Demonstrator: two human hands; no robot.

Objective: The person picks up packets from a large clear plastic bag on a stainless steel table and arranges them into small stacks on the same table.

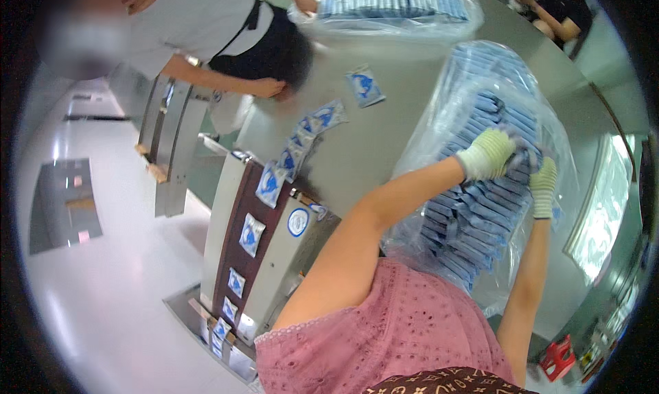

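A large clear plastic bag (412, 157) lies on the metal table, filled with rows of small blue-and-white packets (473, 215) standing on edge. My left hand (489, 154), in a pale green and white knit glove, reaches over the bag with its fingers curled round some packets in the middle of the rows. On the right side of the same cluster, my right hand (544, 181), gloved alike, grips the packets from the outer edge. Some fingertips are hidden among the packets.
A conveyor belt (240, 267) carries single packets up to the metal table (371, 143), where several loose packets (319, 117) lie. Across the table a person (240, 37) stands beside another filled bag (391, 9). A red stool (557, 358) is at the lower right.
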